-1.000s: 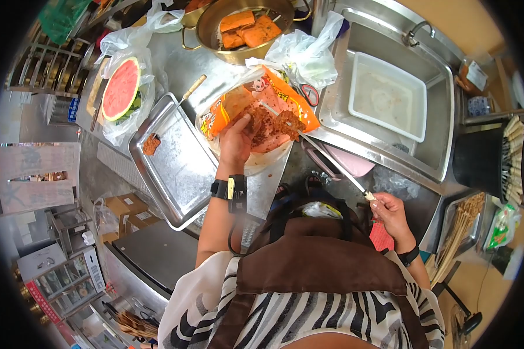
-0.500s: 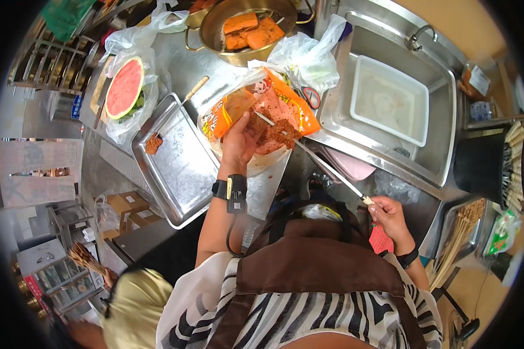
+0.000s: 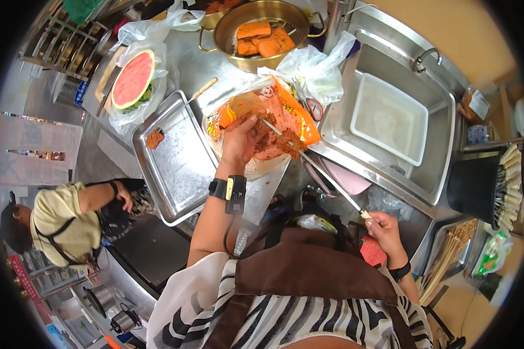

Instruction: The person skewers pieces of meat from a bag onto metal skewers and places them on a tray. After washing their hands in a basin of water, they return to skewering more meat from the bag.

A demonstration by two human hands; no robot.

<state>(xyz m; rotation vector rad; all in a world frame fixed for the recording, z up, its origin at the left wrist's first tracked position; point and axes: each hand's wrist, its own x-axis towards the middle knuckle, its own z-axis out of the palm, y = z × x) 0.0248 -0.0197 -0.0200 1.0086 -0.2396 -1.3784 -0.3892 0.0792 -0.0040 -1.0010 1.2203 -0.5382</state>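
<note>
While the metal tray (image 3: 177, 174) lies toward nine o'clock, the left hand (image 3: 237, 141), at eleven, pinches a meat piece (image 3: 262, 126) over the orange bag (image 3: 307, 121); best keep its grip clear of the tip of the skewer (image 3: 332, 178), already through a meat lump (image 3: 291, 143) at one, and push straight with the right hand (image 3: 385, 230), holding the handle (image 3: 364, 214) at four.

Co-worker (image 3: 57, 224): out of view 1.0 s ago, partly in at lower left 0.5 s ago, now farther up at left, head and bent arm showing. Skewer (image 3: 333, 183) tip closer to left hand (image 3: 239, 141) than 1.0 s ago.
</note>
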